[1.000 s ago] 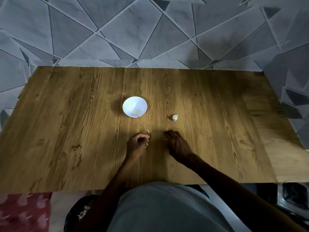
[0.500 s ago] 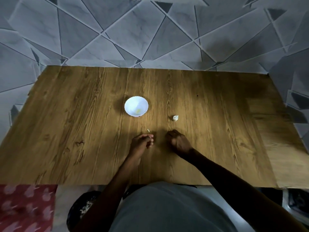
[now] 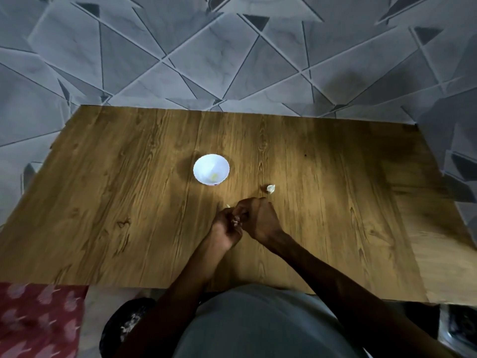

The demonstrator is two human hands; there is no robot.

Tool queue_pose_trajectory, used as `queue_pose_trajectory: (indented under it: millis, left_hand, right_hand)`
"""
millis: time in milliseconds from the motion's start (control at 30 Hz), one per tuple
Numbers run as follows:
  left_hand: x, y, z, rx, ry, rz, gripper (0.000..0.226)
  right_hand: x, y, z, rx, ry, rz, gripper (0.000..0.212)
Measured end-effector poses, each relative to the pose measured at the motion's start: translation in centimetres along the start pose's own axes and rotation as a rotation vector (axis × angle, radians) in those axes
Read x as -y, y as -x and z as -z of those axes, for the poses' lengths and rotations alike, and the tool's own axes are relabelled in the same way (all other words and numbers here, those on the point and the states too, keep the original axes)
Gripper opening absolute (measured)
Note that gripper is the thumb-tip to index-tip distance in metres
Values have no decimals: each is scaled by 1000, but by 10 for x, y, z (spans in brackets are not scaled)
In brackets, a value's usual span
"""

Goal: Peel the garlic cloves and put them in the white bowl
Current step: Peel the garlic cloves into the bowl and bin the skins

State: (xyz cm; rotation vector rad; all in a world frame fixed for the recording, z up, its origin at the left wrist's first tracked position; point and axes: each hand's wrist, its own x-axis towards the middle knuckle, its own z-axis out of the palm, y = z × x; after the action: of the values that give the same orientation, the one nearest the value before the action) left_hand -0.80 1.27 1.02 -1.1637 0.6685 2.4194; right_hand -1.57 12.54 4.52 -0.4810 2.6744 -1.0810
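Hands that were apart on the worktop (image 3: pixel 129 202) half a second earlier now meet, the left hand (image 3: pixel 224 229) and right hand (image 3: pixel 259 218) both curled, pinching a small garlic clove (image 3: pixel 235 222) between them. One pale piece (image 3: pixel 213 177) lies in the white bowl (image 3: pixel 205 164); a second clove (image 3: pixel 270 188) waits nearby, leaving the job apparently unfinished.

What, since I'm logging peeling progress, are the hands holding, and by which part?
A small garlic clove, pinched between the fingertips of left hand and right hand; which part of it cannot be told.
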Motion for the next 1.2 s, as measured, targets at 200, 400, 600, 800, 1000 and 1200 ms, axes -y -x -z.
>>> queue_pose_trajectory:
  millis: [200, 400, 600, 800, 1000, 1200]
  left_hand:
    - [-8, 3, 3, 0, 127, -45, 34]
    - [-33, 3, 28, -52, 138, -90, 33]
    - [-38, 3, 39, -73, 103, -93, 34]
    - [-36, 4, 40, -101, 91, -123, 34]
    - [-45, 4, 52, -134, 152, -186, 36]
    - [-50, 3, 59, -140, 181, -195, 35]
  right_hand:
    - [-22, -8, 16, -204, -107, -16, 22]
    - [-78, 3, 18, -45, 277, -151, 21]
    - [-92, 5, 0, 10, 210, -150, 17]
    - [-79, -16, -20, -18, 216, -36, 22]
    - [-53, -34, -34, 85, 269, 152, 25]
    - [-56, -41, -37, 129, 377, 241, 23]
